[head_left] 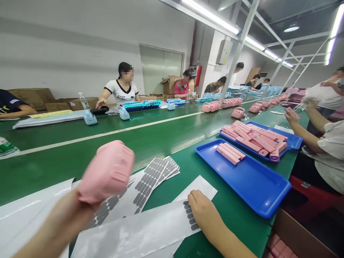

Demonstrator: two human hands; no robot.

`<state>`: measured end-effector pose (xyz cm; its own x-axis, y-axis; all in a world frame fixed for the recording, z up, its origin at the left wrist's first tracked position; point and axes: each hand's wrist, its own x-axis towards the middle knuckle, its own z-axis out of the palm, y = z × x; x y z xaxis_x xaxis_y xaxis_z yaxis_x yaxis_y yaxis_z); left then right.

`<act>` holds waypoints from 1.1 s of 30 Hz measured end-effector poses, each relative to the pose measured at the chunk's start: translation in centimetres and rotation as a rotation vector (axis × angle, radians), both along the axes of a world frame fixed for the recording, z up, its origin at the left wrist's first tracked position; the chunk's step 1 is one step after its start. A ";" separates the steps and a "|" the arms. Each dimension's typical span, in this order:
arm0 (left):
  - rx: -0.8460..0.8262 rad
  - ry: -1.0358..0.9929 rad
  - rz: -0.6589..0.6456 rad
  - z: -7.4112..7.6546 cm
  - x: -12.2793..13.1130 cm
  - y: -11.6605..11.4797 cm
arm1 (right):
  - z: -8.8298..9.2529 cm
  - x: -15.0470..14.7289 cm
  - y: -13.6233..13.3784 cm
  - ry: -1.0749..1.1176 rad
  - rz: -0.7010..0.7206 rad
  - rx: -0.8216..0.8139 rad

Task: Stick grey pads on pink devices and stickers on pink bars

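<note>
My left hand (pixel 76 200) holds up a rounded pink plastic casing (pixel 109 170), slightly blurred; its fingers are hidden behind the casing. Lower down, my right hand (pixel 202 209) has bent fingers pressed on a white sticker sheet (pixel 139 229), at the end where a column of grey oblong stickers (pixel 191 218) remains visible. Whether a sticker is lifted between the fingertips cannot be made out. More sheets of grey stickers (pixel 150 179) lie fanned out on the green table beyond, between my hands. A plain white backing piece (pixel 200 188) lies under the right hand's sheet.
To the right, a blue tray (pixel 258 186) holds a few pink bars; behind it another blue tray (pixel 294 139) is heaped with them. Pink casings (pixel 238 113) stand along the green conveyor (pixel 161 132). A cardboard box (pixel 306 233) sits below the table edge. Co-workers sit opposite and at right.
</note>
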<state>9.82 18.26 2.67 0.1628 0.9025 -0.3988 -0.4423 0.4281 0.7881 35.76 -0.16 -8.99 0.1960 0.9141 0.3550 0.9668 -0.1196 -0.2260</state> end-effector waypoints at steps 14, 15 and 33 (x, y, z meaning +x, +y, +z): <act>-0.203 -0.237 -0.229 -9.2 8.2 -10.4 | 2.6 1.7 -4.7 0.462 -0.040 0.094; -0.194 -0.238 -0.225 -9.2 8.1 -10.6 | 2.4 1.4 -4.7 0.474 -0.051 0.106; -0.160 -0.247 -0.194 -9.4 8.4 -11.8 | 0.0 -0.1 -3.6 0.614 -0.249 0.142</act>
<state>18.19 6.45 -6.76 0.4343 0.7745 -0.4599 -0.5096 0.6322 0.5836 35.70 -3.77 -8.95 0.5994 0.7683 0.2248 0.6051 -0.2510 -0.7556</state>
